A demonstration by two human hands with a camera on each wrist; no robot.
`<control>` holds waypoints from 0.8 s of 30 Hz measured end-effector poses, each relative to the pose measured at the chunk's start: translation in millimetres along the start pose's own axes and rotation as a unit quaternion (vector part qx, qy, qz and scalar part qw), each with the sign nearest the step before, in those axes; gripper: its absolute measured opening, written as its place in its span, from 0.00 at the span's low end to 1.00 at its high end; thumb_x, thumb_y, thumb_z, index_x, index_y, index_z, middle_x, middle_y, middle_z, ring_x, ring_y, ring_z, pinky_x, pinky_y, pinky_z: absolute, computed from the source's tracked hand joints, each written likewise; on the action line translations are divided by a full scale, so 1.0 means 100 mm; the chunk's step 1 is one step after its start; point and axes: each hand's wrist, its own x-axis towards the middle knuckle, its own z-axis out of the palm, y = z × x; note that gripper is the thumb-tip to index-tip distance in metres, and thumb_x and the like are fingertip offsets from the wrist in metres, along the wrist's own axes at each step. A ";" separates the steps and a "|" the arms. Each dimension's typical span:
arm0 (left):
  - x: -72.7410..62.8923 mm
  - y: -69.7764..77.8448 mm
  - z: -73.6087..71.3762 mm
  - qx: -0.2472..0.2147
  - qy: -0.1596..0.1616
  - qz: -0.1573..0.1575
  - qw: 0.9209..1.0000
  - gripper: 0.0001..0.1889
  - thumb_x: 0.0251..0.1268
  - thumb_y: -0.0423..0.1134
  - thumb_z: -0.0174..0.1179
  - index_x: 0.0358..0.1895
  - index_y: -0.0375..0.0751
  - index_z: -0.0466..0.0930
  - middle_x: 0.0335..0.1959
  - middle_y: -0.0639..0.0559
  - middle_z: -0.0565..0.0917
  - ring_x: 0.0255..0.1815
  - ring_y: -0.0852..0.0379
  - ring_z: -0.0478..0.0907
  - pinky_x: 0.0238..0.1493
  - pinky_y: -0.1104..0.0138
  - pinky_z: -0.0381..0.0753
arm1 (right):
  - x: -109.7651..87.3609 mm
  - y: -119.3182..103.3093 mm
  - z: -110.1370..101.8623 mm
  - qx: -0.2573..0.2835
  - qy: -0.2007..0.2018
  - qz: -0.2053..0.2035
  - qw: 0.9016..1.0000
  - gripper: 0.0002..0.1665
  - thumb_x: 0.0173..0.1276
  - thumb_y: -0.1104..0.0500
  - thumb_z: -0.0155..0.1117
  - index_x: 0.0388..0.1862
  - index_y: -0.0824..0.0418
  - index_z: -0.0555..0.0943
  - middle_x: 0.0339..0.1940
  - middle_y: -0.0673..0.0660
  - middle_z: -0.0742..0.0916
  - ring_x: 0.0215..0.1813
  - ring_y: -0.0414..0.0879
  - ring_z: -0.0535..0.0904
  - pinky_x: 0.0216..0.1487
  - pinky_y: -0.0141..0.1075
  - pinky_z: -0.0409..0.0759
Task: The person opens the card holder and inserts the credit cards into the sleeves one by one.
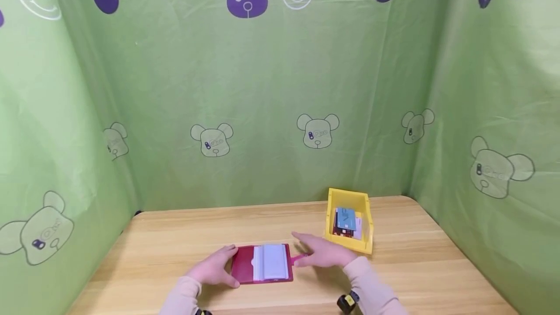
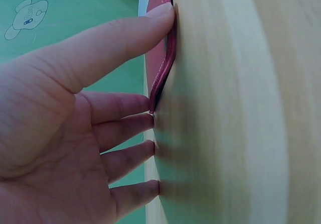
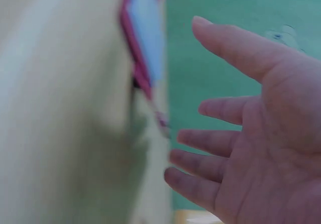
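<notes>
A dark red card holder (image 1: 242, 264) lies spread on the wooden table, with pale, see-through sleeves (image 1: 274, 261) on its right half. My left hand (image 1: 214, 267) spans its left edge; in the left wrist view the thumb (image 2: 161, 14) touches the near edge, and the straight fingers (image 2: 125, 133) reach the corner and tabletop. To the right, my right hand (image 1: 323, 251) is spread beside the holder's pink strap (image 1: 299, 257), which overlaps its fingers in the head view. The right wrist view shows that palm with nothing in it and the strap (image 3: 161, 119) apart from the fingertips.
Behind my right hand stands a yellow bin (image 1: 371, 237) holding several cards, a blue one (image 1: 346, 218) on top. Green printed curtains (image 1: 262, 174) enclose the wooden table (image 1: 183, 227) at the back and both sides.
</notes>
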 end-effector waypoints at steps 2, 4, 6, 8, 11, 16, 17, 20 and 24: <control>0.00 0.00 0.00 0.000 0.002 0.001 1.000 0.50 0.39 0.39 0.76 0.69 0.21 0.60 0.72 0.25 0.60 0.72 0.27 0.57 0.72 0.35 0.56 | -0.02 -0.01 -0.13 0.014 0.015 0.001 1.000 0.48 0.63 0.42 0.65 0.75 0.62 0.60 0.72 0.67 0.71 0.71 0.64 0.69 0.70 0.61 0.68; 0.01 -0.01 0.00 0.001 0.004 0.002 1.000 0.51 0.39 0.39 0.76 0.69 0.22 0.60 0.72 0.25 0.60 0.72 0.26 0.57 0.72 0.35 0.56 | -0.03 0.00 -0.27 0.021 0.039 0.005 0.999 0.43 0.65 0.42 0.63 0.73 0.61 0.64 0.67 0.66 0.77 0.65 0.62 0.75 0.64 0.57 0.76; 0.01 -0.01 0.00 0.001 0.004 0.002 1.000 0.51 0.39 0.40 0.76 0.69 0.22 0.60 0.72 0.25 0.61 0.72 0.27 0.57 0.72 0.35 0.56 | -0.04 0.03 -0.40 0.047 0.066 0.005 0.997 0.38 0.68 0.45 0.62 0.70 0.63 0.68 0.58 0.65 0.82 0.56 0.59 0.81 0.55 0.51 0.83; 0.02 -0.02 0.00 0.000 0.004 0.002 1.000 0.51 0.39 0.40 0.76 0.69 0.22 0.60 0.72 0.25 0.60 0.72 0.27 0.57 0.72 0.35 0.56 | -0.04 0.08 -0.53 0.084 0.101 0.016 0.991 0.33 0.69 0.49 0.61 0.67 0.66 0.70 0.50 0.63 0.85 0.47 0.56 0.83 0.46 0.45 0.86; 0.01 -0.02 0.00 -0.002 0.005 0.001 1.000 0.51 0.39 0.40 0.76 0.69 0.22 0.60 0.72 0.25 0.60 0.72 0.27 0.57 0.72 0.36 0.56 | -0.02 0.18 -0.70 0.157 0.164 0.045 0.973 0.28 0.71 0.53 0.59 0.63 0.70 0.73 0.43 0.62 0.85 0.39 0.51 0.82 0.39 0.40 0.86; 0.00 -0.01 0.00 -0.009 0.007 0.002 1.000 0.50 0.39 0.39 0.76 0.68 0.21 0.61 0.72 0.25 0.60 0.72 0.26 0.57 0.72 0.36 0.56 | 0.06 0.40 -0.83 0.275 0.252 0.091 0.924 0.27 0.74 0.57 0.55 0.64 0.74 0.69 0.51 0.66 0.82 0.45 0.48 0.81 0.53 0.42 0.84; 0.00 0.00 0.00 -0.008 0.007 0.003 1.000 0.50 0.39 0.39 0.76 0.68 0.21 0.61 0.72 0.25 0.61 0.72 0.26 0.57 0.72 0.36 0.56 | 0.08 0.43 -0.83 0.291 0.263 0.098 0.915 0.27 0.74 0.56 0.54 0.65 0.74 0.68 0.54 0.67 0.81 0.48 0.49 0.80 0.56 0.42 0.83; -0.01 0.00 0.01 -0.008 0.007 0.005 1.000 0.50 0.40 0.39 0.76 0.68 0.21 0.61 0.72 0.25 0.61 0.72 0.26 0.57 0.72 0.36 0.56 | 0.11 0.53 -0.83 0.325 0.289 0.109 0.894 0.29 0.75 0.56 0.51 0.66 0.75 0.66 0.62 0.73 0.76 0.57 0.56 0.78 0.64 0.44 0.79; 0.00 0.00 0.02 -0.008 0.007 0.005 1.000 0.50 0.39 0.39 0.76 0.68 0.21 0.61 0.72 0.25 0.61 0.72 0.26 0.57 0.72 0.35 0.56 | 0.12 0.62 -0.81 0.311 0.294 0.134 0.894 0.32 0.77 0.53 0.49 0.70 0.75 0.62 0.69 0.74 0.70 0.69 0.66 0.69 0.72 0.52 0.71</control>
